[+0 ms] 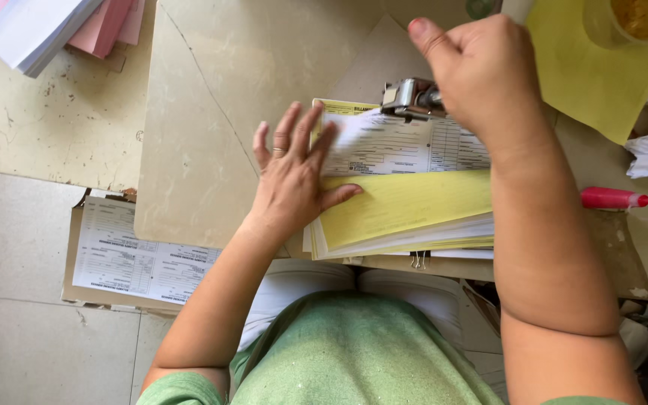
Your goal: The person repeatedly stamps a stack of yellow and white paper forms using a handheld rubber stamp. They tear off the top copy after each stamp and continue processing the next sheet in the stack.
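Two hands worked: left hand (290, 176) lay spread flat, pinning the paper stack (403, 214); right hand (481, 75) squeezed the stapler (412, 98). Holding the edges even looked wise.

My right hand (481, 75) hides most of the stapler (412, 97); the jar (635, 19) is cut off at the top edge.

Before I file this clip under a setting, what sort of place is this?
Probably a small print or binding workshop. The right hand presses a metal stapler onto a stack of printed forms, which the left hand holds flat. More paper stacks and a red glue bottle lie around.
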